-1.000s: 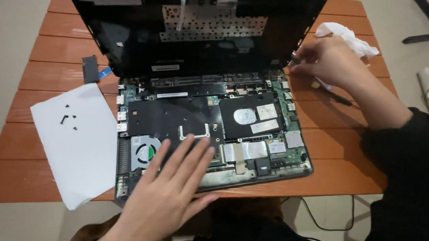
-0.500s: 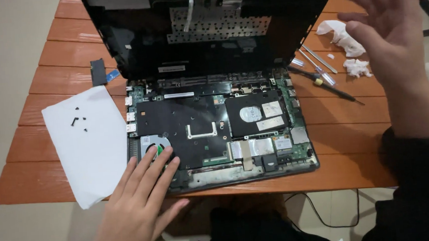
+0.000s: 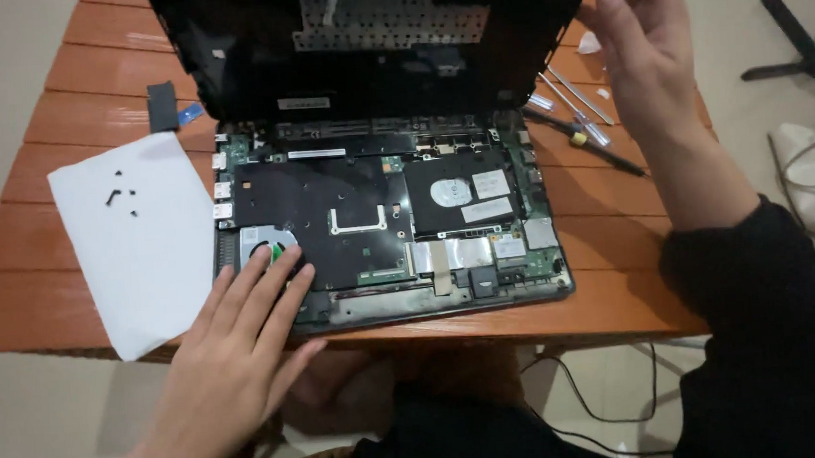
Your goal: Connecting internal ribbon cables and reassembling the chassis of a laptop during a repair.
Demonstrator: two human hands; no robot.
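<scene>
The left hand (image 3: 236, 348) lay flat, fingers spread and holding nothing, pressing on the front-left corner of the opened laptop base (image 3: 388, 225), which sat on the orange slatted table (image 3: 60, 99). The right hand (image 3: 646, 49) was raised upright beside the tilted-up lid (image 3: 368, 43), its fingers loose, extended and empty.

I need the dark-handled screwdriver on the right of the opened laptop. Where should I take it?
Probably the handle end of the screwdriver, coming from above on the table's right side. It lies flat and slanted beside the laptop, near two silvery tools. The right hand is raised above it; the left hand rests on the laptop.
</scene>
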